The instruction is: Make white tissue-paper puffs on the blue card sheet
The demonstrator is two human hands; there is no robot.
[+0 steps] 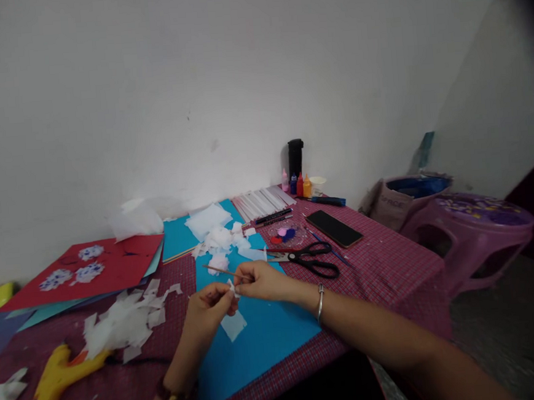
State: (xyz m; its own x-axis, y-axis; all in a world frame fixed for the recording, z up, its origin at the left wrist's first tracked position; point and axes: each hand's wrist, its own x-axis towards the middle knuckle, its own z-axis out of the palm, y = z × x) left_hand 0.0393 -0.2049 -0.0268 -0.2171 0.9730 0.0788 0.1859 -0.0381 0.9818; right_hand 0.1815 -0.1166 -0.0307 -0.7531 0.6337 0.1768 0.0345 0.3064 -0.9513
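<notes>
My left hand pinches a small piece of white tissue paper between thumb and fingers. Close beside it, my right hand is closed round a thin brown stick that points to the left. The right fingertips also meet the paper. Both hands are above a blue sheet, where a white paper square lies below them. Just beyond the hands sits a ruffled white paper ball, with crumpled white pieces behind it. Black-handled scissors lie spread beyond my right hand.
Left are a yellow glue gun, cut white paper squares and a red sheet with blue-dotted flowers. At the back right are a phone, a cutter, markers and paint bottles. A purple stool stands beyond the table.
</notes>
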